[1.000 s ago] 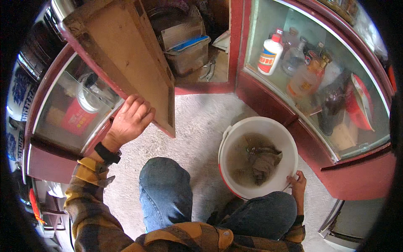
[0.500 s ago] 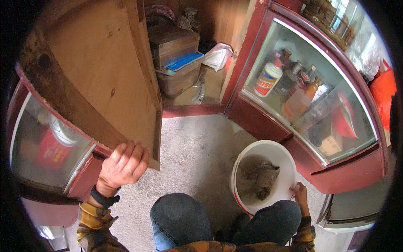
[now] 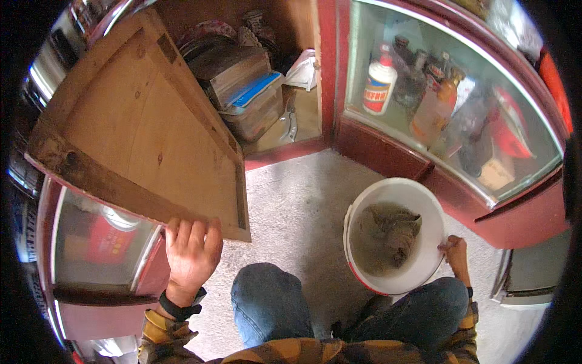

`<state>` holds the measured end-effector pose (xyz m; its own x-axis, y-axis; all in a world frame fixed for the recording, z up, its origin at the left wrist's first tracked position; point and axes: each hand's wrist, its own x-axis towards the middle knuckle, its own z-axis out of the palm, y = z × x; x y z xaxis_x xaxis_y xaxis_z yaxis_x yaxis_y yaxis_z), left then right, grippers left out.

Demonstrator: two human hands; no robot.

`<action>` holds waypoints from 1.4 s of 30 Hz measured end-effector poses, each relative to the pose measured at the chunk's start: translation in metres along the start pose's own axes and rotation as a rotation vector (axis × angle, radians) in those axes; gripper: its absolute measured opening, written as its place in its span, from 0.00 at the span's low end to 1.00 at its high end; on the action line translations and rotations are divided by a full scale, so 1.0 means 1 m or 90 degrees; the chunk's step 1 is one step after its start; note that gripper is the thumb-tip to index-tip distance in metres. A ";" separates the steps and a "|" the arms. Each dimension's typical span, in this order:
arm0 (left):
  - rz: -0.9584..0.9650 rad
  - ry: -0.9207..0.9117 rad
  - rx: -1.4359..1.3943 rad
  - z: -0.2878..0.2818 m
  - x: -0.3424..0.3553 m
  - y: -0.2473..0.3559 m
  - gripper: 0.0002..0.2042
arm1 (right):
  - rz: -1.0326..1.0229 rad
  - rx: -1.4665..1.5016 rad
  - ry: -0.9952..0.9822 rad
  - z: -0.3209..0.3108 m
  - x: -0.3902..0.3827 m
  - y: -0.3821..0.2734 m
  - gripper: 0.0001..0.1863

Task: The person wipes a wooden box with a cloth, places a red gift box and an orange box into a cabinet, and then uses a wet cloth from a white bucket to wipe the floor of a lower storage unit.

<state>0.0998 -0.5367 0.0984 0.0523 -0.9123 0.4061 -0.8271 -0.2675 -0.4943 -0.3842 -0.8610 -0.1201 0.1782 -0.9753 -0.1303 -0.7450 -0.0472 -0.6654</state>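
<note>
My left hand (image 3: 195, 250) is closed over the lower edge of an open wooden cabinet door (image 3: 151, 133), its fingers hooked on the bare wood. On the other side, my right hand (image 3: 456, 258) grips the rim of a white plastic bucket (image 3: 435, 242) that stands by my knee. Murky water fills the lower part of the bucket, and a soaked grey-brown cloth (image 3: 397, 233) lies in it. Behind the door, the cabinet holds a clear plastic box (image 3: 257, 115) with a blue item on it, and a metal-looking tool (image 3: 290, 124) beside it.
A glass-fronted red cabinet (image 3: 376, 148) with several bottles, among them a white bottle (image 3: 380, 91), stands close behind the bucket. Another glass-fronted cabinet (image 3: 97, 249) is at my left. My knees (image 3: 267, 303) are bent above the rough grey floor (image 3: 285, 206).
The view has shifted, so the door, bucket and cabinets sit differently in the picture. Both hands keep their holds. More of the cloth and water shows inside the bucket.
</note>
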 end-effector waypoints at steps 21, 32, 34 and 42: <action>-0.054 -0.600 0.163 0.019 0.108 0.033 0.12 | -0.181 0.253 -0.107 -0.017 0.067 0.003 0.15; -0.041 -0.570 -0.008 0.121 0.183 0.077 0.16 | -0.121 0.145 -0.092 -0.030 0.045 -0.013 0.14; -0.072 -0.538 -0.078 0.167 0.185 0.077 0.16 | -0.124 0.098 -0.087 -0.028 0.045 -0.013 0.15; -0.266 -0.249 -0.232 0.300 0.207 0.091 0.23 | 0.044 0.025 -0.141 -0.040 0.038 -0.039 0.13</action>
<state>0.2032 -0.8427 -0.0934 0.5511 -0.8181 0.1643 -0.8253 -0.5634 -0.0375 -0.3739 -0.9050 -0.0694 0.2675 -0.9048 -0.3312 -0.7351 0.0306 -0.6773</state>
